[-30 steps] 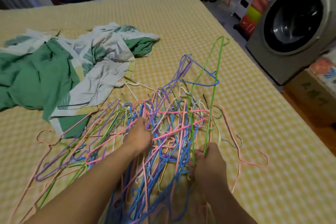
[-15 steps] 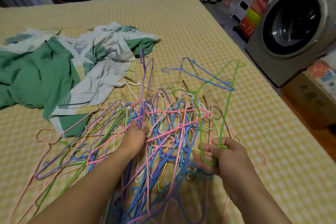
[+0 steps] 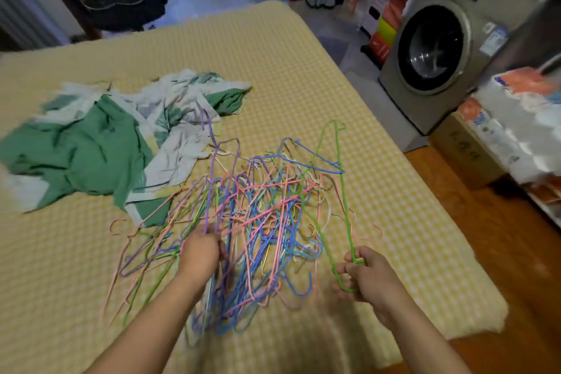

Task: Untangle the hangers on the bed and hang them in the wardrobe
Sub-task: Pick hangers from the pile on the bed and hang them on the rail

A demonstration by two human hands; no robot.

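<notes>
Green hanger [image 3: 340, 191] pinched at its hook end in my right hand [image 3: 368, 275] — its frame rises over the right edge of the hanger pile [image 3: 258, 222] on the yellow bed [image 3: 273, 70]. Left hand [image 3: 200, 252] curled round a purple hanger [image 3: 209, 167] in the tangle — crumpled green cloth [image 3: 76, 155] beside it.

A yellow checked cover [image 3: 303, 100] spreads over the mattress. To the right, a front-loading washing machine [image 3: 449, 48] stands on the floor, with a cardboard box [image 3: 464, 158] just beside it on orange-brown wooden boards [image 3: 501, 252]. Coloured boxes [image 3: 385, 30], perhaps storage bins, stack behind.
</notes>
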